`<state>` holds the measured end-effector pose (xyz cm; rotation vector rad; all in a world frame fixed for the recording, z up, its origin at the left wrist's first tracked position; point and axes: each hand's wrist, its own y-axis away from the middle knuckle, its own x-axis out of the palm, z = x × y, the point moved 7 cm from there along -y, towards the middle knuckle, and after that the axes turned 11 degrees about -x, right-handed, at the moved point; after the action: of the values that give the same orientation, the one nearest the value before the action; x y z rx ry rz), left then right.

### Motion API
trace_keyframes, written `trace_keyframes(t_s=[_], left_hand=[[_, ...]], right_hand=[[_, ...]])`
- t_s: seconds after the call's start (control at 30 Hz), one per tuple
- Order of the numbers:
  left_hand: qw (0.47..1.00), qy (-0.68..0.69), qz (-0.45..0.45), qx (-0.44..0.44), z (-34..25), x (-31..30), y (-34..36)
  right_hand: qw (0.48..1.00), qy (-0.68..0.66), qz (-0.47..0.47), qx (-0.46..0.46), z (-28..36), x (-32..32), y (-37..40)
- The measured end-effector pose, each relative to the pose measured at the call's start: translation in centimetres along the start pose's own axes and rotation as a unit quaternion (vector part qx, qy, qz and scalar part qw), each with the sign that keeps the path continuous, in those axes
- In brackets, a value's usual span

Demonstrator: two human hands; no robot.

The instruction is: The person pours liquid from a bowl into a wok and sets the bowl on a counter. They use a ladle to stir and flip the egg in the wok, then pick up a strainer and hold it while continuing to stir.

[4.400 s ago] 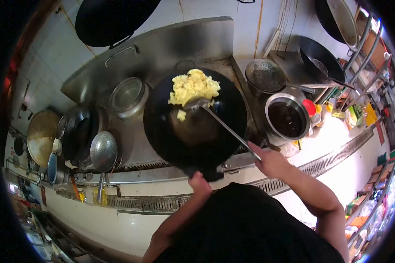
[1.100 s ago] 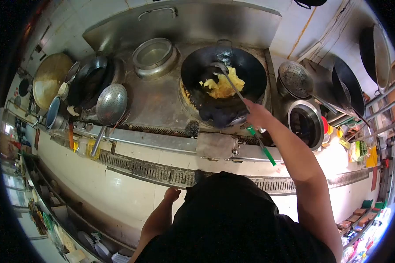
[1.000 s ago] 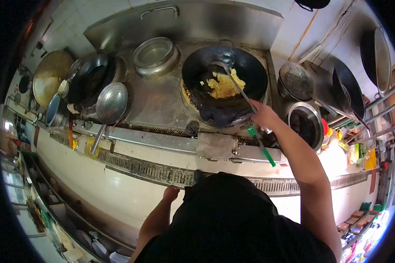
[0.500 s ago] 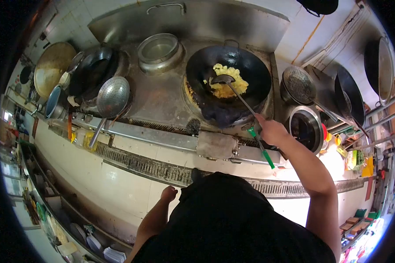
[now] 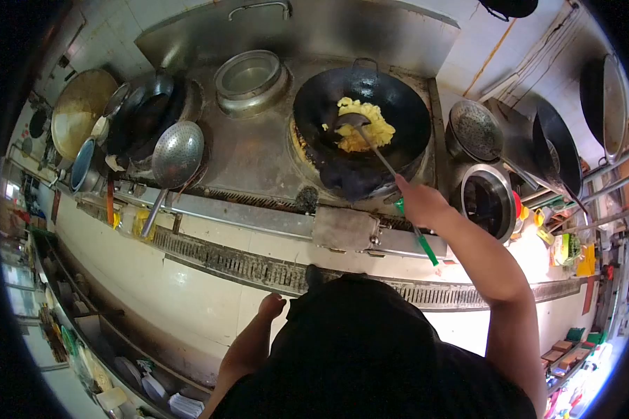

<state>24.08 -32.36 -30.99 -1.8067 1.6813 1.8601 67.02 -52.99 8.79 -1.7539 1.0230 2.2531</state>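
My right hand [image 5: 424, 205] is closed round the long handle of a metal ladle [image 5: 353, 120]. The ladle's dark bowl rests over yellow scrambled egg [image 5: 376, 130] in a big black wok [image 5: 405, 105] on the stove. Just below this hand, a thin tool with a green end [image 5: 427, 250] lies across the stove's front edge. My left hand [image 5: 272, 306] hangs low beside my dark clothing, fingers curled in and nothing showing in them, away from the stove.
A perforated skimmer [image 5: 178, 155] and a second black wok [image 5: 134, 129] occupy the stove's left side. Behind is a metal pot [image 5: 249, 80]. To the right stand a strainer [image 5: 476, 130] and a steel basin [image 5: 507, 230]. A floor grate [image 5: 258, 269] runs along the stove.
My right hand has shifted slightly left and up, and the ladle's bowl has moved a little up within the egg. My left hand stays nearly in place.
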Motion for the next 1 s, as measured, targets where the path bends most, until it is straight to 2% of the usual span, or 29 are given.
trace_keyframes(t_s=[0.03,0.1,0.13,0.2,0.27,0.3,0.33,0.37,0.43,0.5,0.53,0.57,0.63,0.67,0.77,0.9,0.97,1.0], left_hand=[[1.000,0.000,0.000,0.000,-0.6,-1.4,0.4],[0.987,-0.130,0.007,0.089,-2.7,-2.0,0.6],[0.985,-0.135,-0.007,0.103,-3.1,-2.2,0.8],[0.992,-0.093,-0.006,0.090,-1.8,-0.6,0.0],[0.998,-0.027,-0.001,0.058,-1.8,-1.7,0.2],[0.998,-0.030,0.000,0.057,-2.0,-2.3,0.2],[0.992,-0.093,-0.016,0.085,-2.7,-3.0,0.2],[0.981,-0.153,-0.033,0.113,-3.6,-3.5,0.2],[0.985,-0.135,-0.026,0.107,-2.6,-2.8,-0.6],[0.999,0.020,-0.013,0.023,-0.5,-2.3,-0.9],[0.999,0.015,0.000,-0.031,2.3,0.3,-2.4],[0.999,0.016,-0.002,-0.030,2.8,0.7,-2.4],[0.999,-0.031,0.024,-0.002,1.9,0.5,-2.1],[0.999,-0.018,0.029,-0.023,1.6,-0.2,-1.6],[0.999,0.034,0.010,-0.013,1.8,-0.2,-1.6],[1.000,0.019,-0.007,-0.021,1.6,-0.3,-1.8],[0.998,0.010,-0.041,0.047,1.5,0.1,-2.5],[0.998,0.010,-0.041,0.049,0.9,-0.4,-2.5]], right_hand=[[0.999,0.021,0.035,-0.011,1.0,-0.1,0.7],[0.999,0.039,0.021,-0.020,1.6,0.3,0.4],[0.998,0.053,0.008,-0.029,1.6,0.8,0.3],[0.999,0.029,-0.014,0.000,-0.2,1.3,-2.1],[0.999,0.001,-0.037,0.025,-1.8,1.1,-3.7],[0.995,-0.053,-0.084,0.028,-2.8,0.4,-3.5],[0.985,-0.104,-0.132,0.032,-3.8,-0.2,-3.2],[0.985,-0.103,-0.133,0.033,-4.3,0.1,-2.8],[0.978,-0.131,-0.148,0.063,-4.5,0.3,-0.4],[0.981,-0.119,-0.142,0.053,-4.9,0.2,2.1],[0.983,-0.111,-0.140,0.046,-5.0,-0.2,3.1],[0.983,-0.110,-0.141,0.045,-4.9,-0.9,3.8],[0.994,-0.046,-0.067,0.077,-5.2,-1.1,5.1],[0.993,-0.047,-0.067,0.080,-5.5,-0.5,5.0],[0.995,-0.010,-0.044,0.092,-6.1,1.0,4.2],[0.999,-0.003,0.020,0.040,-3.1,-0.9,5.5],[1.000,-0.020,0.020,-0.005,-1.8,-2.9,6.4],[1.000,-0.019,0.020,-0.003,-2.0,-2.9,6.1]])
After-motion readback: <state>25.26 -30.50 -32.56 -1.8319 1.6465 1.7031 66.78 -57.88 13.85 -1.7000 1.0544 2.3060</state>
